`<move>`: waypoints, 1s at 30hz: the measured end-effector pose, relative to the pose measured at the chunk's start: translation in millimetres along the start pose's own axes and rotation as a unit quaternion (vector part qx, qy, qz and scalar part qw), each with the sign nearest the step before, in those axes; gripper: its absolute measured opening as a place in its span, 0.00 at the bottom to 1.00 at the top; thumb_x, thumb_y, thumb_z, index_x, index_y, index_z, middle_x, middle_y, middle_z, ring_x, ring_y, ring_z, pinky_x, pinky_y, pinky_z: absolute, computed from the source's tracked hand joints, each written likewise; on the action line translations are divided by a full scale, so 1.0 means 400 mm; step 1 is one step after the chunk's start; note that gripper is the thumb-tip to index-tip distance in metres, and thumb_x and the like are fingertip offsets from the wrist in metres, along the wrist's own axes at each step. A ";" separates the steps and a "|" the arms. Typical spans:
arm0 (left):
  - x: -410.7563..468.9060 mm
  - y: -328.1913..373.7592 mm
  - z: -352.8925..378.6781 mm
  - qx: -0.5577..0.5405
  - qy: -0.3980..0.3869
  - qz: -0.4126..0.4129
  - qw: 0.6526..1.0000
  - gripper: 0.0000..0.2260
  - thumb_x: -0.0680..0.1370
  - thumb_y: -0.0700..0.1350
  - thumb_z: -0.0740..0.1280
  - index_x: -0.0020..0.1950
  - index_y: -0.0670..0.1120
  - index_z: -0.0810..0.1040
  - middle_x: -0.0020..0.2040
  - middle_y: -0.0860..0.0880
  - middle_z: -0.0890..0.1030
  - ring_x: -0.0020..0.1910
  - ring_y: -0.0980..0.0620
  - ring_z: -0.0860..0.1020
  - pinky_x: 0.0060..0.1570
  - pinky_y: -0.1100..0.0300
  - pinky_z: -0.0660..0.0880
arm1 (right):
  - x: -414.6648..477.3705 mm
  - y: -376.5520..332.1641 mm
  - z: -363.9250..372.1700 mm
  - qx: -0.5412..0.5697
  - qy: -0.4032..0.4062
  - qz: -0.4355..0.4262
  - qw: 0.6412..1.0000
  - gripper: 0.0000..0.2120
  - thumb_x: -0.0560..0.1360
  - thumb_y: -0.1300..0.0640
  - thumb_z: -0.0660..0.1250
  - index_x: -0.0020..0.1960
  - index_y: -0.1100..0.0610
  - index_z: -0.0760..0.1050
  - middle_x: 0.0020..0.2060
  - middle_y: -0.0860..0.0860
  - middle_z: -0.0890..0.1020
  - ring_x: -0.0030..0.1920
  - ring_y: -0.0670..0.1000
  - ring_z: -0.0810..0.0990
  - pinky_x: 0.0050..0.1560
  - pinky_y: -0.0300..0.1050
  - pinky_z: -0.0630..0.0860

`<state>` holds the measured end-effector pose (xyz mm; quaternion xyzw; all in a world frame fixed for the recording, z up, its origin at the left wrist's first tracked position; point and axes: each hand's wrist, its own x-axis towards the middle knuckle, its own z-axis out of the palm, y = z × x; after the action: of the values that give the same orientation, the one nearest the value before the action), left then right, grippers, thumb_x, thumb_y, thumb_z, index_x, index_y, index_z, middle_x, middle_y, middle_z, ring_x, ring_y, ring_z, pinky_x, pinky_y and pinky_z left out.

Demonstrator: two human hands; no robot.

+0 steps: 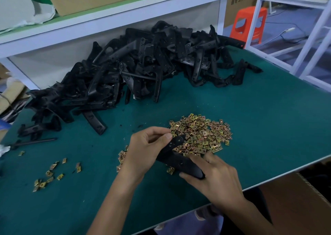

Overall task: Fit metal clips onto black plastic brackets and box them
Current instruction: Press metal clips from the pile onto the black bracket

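A black plastic bracket (176, 156) lies slanted between both hands, low over the green table (259, 127). My right hand (213, 179) grips its near end. My left hand (145, 148) holds it near the far tip, thumb and fingers pinched together there; whether a clip sits between them is hidden. Just behind the bracket's tip spreads a heap of gold metal clips (202, 134). A big pile of black brackets (125, 73) fills the back of the table.
Loose clips (50, 173) are scattered at the near left. A thin black rod (34, 142) lies by the left edge. A cardboard box (295, 199) stands below the table's right edge. White shelf above, orange stool (248, 25) beyond the table.
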<state>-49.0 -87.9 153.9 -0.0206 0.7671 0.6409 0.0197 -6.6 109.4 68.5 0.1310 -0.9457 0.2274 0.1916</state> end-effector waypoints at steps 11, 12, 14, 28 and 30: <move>-0.001 -0.012 -0.005 0.004 0.006 0.018 1.000 0.07 0.78 0.40 0.73 0.46 0.53 0.86 0.41 0.51 0.86 0.42 0.56 0.82 0.43 0.63 0.77 | 0.004 -0.003 -0.007 0.035 -0.020 0.015 0.999 0.25 0.71 0.27 0.62 0.59 0.40 0.80 0.37 0.43 0.75 0.38 0.46 0.79 0.31 0.38 0.65; -0.002 -0.013 -0.005 0.014 0.002 0.025 1.000 0.08 0.78 0.40 0.73 0.46 0.54 0.86 0.42 0.51 0.86 0.42 0.56 0.82 0.44 0.63 0.78 | 0.004 -0.003 -0.006 0.034 -0.019 0.015 0.999 0.25 0.71 0.27 0.62 0.60 0.40 0.80 0.37 0.43 0.75 0.38 0.47 0.79 0.31 0.38 0.65; -0.008 -0.015 -0.006 0.036 -0.011 0.045 0.998 0.09 0.77 0.42 0.74 0.49 0.57 0.85 0.44 0.53 0.86 0.45 0.57 0.83 0.46 0.65 0.78 | 0.003 -0.004 -0.006 0.031 -0.014 0.015 0.999 0.25 0.71 0.27 0.62 0.59 0.40 0.80 0.37 0.43 0.75 0.37 0.46 0.79 0.31 0.38 0.65; -0.040 -0.052 0.010 0.198 0.021 0.105 0.974 0.10 0.76 0.48 0.76 0.54 0.60 0.81 0.47 0.65 0.84 0.46 0.64 0.81 0.43 0.74 0.72 | 0.006 -0.007 -0.008 0.014 -0.015 0.013 1.000 0.23 0.70 0.29 0.63 0.56 0.42 0.81 0.35 0.43 0.75 0.35 0.47 0.79 0.31 0.37 0.61; -0.042 -0.057 0.010 0.199 0.024 0.110 0.973 0.11 0.76 0.49 0.75 0.55 0.61 0.81 0.48 0.66 0.83 0.48 0.66 0.81 0.44 0.75 0.71 | 0.006 -0.009 -0.007 0.005 -0.011 0.013 1.000 0.23 0.70 0.30 0.65 0.56 0.42 0.82 0.35 0.43 0.75 0.36 0.48 0.79 0.31 0.37 0.61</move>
<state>-30.8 -88.1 131.6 0.0529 0.8773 0.4726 -0.0651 -6.7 107.4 73.1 0.1222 -0.9482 0.2335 0.1772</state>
